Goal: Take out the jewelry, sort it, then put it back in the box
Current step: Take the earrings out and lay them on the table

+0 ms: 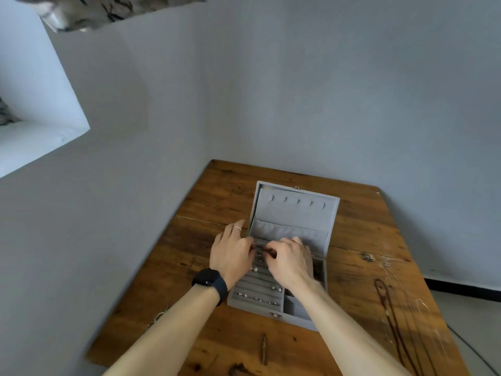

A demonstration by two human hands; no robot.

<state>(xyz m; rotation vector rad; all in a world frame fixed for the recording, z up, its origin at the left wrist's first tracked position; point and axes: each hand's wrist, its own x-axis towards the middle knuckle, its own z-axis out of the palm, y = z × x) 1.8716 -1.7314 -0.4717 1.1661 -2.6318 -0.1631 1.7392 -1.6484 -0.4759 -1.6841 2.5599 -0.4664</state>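
Head cam, the only view: grey box (295, 210) sits open on the wooden table (360, 240), with rings (257, 298) slotted in its padded rows. Right hand (291, 260) is curled over the far rows, fingertips pinching a small piece (264, 250). Left hand (230, 253) lies along the box's left edge, fingers mostly straight; can't tell if the thumb holds anything. Necklaces (390, 316) lie on the table to the right. This stuff looks tiny, light and slippery, so I'd pinch by the band.

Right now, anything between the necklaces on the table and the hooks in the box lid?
Nothing visible. The lid stands open, its hooks bare. The necklaces lie on the table right of the box. The left hand and right hand are lower, over the ring rows.
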